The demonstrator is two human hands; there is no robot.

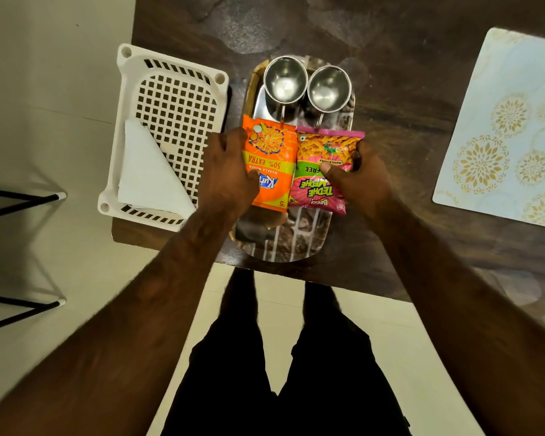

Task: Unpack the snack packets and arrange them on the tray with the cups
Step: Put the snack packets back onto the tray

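Observation:
Two steel cups, one on the left and one on the right, stand side by side at the far end of a shiny oval tray. Nearer me on the tray lie an orange snack packet and a pink snack packet, edge to edge. My left hand grips the orange packet's left side, thumb on its front. My right hand grips the pink packet's right side, thumb pressed on its face.
A white perforated plastic basket holding a folded white paper sits left of the tray, at the dark table's corner. A pale floral placemat lies at the right. The table's near edge runs just behind the tray.

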